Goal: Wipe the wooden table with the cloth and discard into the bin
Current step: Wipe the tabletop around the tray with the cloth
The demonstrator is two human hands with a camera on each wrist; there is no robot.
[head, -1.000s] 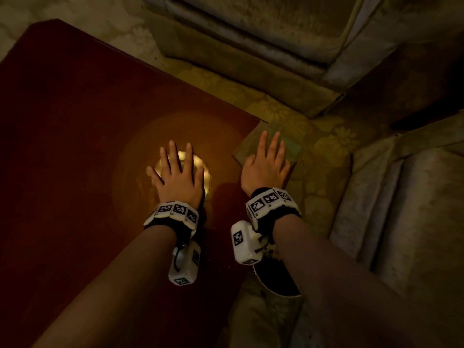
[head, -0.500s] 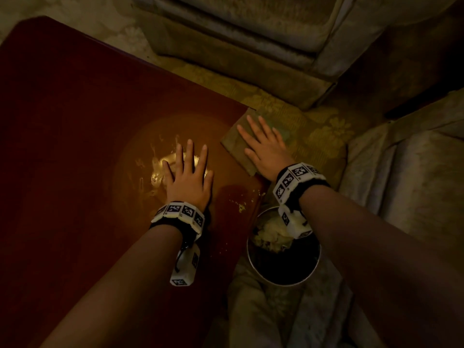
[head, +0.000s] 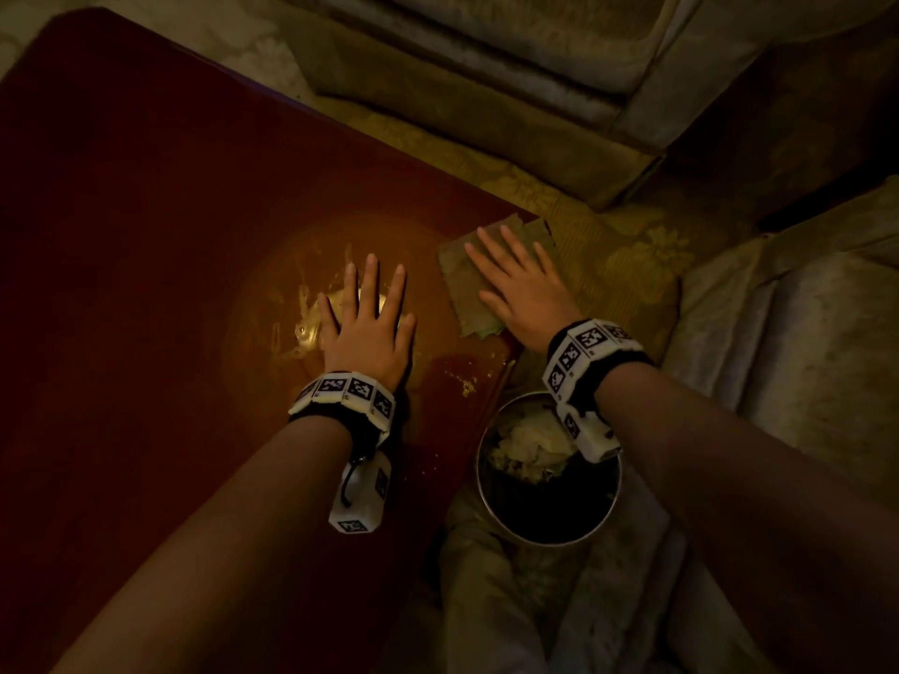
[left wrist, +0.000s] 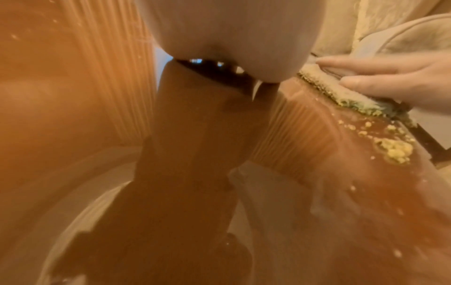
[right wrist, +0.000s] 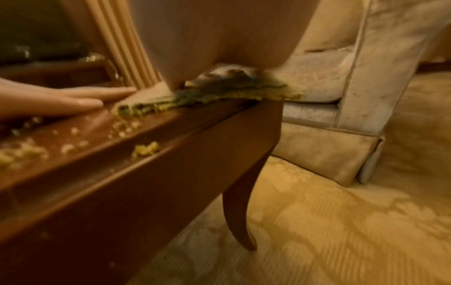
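Note:
A green cloth point(head: 462, 279) lies flat on the near right corner of the dark red wooden table point(head: 146, 235). My right hand point(head: 520, 284) presses on it with straight fingers; the cloth's edge point(left wrist: 341, 94) point(right wrist: 207, 92) is soiled with yellow crumbs. My left hand point(head: 369, 323) lies flat and open on the table over a bright reflection, left of the cloth. Yellow crumbs point(head: 467, 386) point(left wrist: 395, 150) point(right wrist: 146, 149) sit by the table's right edge. A round metal bin point(head: 549, 469) with crumpled paper stands on the floor below that edge, under my right wrist.
Pale upholstered armchairs stand at the back point(head: 535, 65) and at the right point(head: 802, 323). Patterned yellow carpet point(right wrist: 329, 221) covers the floor between them. A curved table leg point(right wrist: 241, 208) drops from the corner under the cloth.
My right hand has swung leftward with the cloth, turning it onto the table corner. The bin came into view below my right wrist. My left hand stayed flat in place.

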